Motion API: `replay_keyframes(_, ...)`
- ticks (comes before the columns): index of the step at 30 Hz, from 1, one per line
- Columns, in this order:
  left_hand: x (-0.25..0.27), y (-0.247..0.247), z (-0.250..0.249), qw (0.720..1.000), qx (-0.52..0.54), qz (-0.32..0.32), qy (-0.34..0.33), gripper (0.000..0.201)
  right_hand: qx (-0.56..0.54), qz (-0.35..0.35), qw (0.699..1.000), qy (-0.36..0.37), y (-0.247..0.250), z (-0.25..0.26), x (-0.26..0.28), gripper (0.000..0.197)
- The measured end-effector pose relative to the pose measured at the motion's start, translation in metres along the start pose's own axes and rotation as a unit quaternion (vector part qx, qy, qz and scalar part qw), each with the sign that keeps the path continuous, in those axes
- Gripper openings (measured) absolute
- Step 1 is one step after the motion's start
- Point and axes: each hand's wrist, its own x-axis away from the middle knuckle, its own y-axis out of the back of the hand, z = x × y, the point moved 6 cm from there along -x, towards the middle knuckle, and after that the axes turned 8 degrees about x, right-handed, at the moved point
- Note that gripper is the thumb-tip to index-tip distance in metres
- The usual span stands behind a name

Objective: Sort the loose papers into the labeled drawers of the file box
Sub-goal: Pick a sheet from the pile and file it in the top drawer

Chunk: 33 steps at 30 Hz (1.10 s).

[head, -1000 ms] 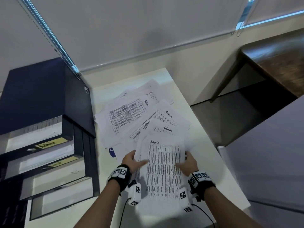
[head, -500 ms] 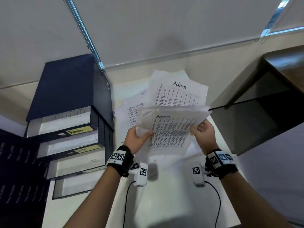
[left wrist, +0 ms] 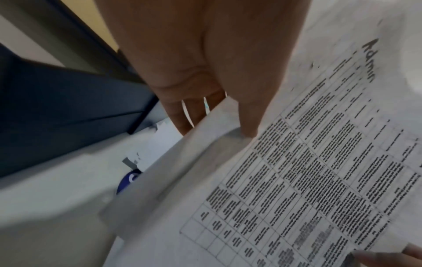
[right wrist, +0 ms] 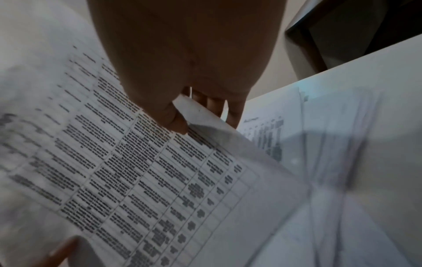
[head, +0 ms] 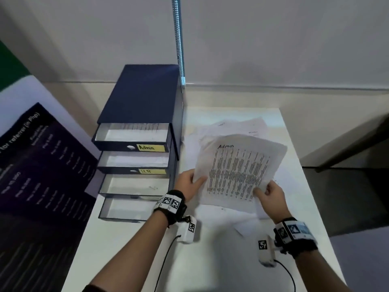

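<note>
A sheaf of white printed papers headed "Admin" (head: 237, 169) is pinched at its sides by the left hand (head: 189, 182) and right hand (head: 270, 197), above the white worktop (head: 221, 260), beside the dark blue four-drawer file box (head: 143, 95).

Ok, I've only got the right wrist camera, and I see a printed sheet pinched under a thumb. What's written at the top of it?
Observer: The head view shows "Admin" handwritten at the top of the sheet.
Operator: Is there a drawer for that?
Observer: Yes. The top drawer of the file box has a yellow label reading Admin. It is pulled open.
Operator: Is the other hand helping?
Observer: Yes. The left hand holds the sheet's left edge with its thumb on top, and the right hand holds the lower right corner.
</note>
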Motion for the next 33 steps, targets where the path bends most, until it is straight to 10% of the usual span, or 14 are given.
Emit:
replay_keyframes(11, 0.069, 0.174, -0.039, 0.957, 0.263, -0.120, -0.003, 0.065, -0.109, 0.177, 0.964, 0.167, -0.074, 0.189, 0.036, 0.068)
replay_keyframes(16, 0.107, 0.256, -0.050, 0.934, 0.311, -0.178, -0.011, 0.044, -0.189, 0.337, 0.920, 0.069, -0.146, 0.228, 0.063, 0.044)
replay_keyframes(20, 0.117, 0.291, -0.029, 0.908, 0.374, -0.186, 0.029, 0.035, -0.239, 0.333, 0.912, -0.021, -0.183, 0.247, 0.063, 0.042)
replay_keyframes(28, 0.117, 0.300, -0.015, 0.951, 0.268, -0.151, 0.015, 0.033, -0.220, 0.249, 0.940, -0.083, -0.204, 0.264, 0.027, 0.043)
replay_keyframes(33, 0.092, 0.315, -0.008, 0.944, 0.229, -0.237, -0.010, 0.023, -0.163, 0.400, 0.899, -0.072, -0.199, 0.262, 0.039, 0.037)
